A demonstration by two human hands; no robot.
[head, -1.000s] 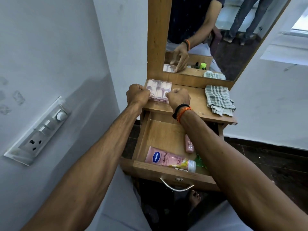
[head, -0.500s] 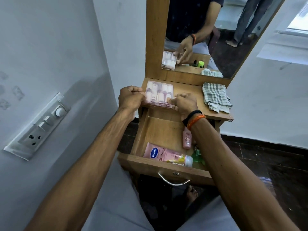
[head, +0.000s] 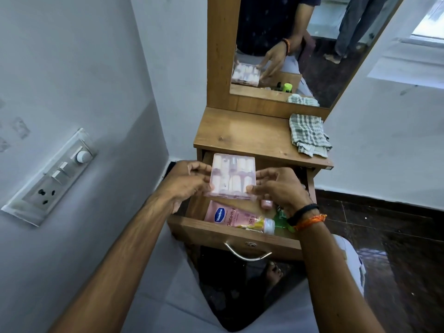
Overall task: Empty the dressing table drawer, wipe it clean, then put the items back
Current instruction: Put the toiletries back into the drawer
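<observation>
Both hands — left hand (head: 185, 182), right hand (head: 278, 188) — are pinching the clear box (head: 231, 175) with fingers clamped on its sides, holding it over the open drawer (head: 230, 233), at 6 o'clock of the tabletop (head: 252, 135) — lotion tube (head: 236, 218) lying beneath.

checked cloth (head: 308, 134) on tabletop (head: 249, 138)

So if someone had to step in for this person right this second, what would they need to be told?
Both hands grip the clear plastic case, left hand and right hand at its sides, over the open drawer.
In the drawer: Vaseline tube, small pink bottle, a green item.
Checked cloth lies on the tabletop.
Left: set the case in, close the drawer.
</observation>
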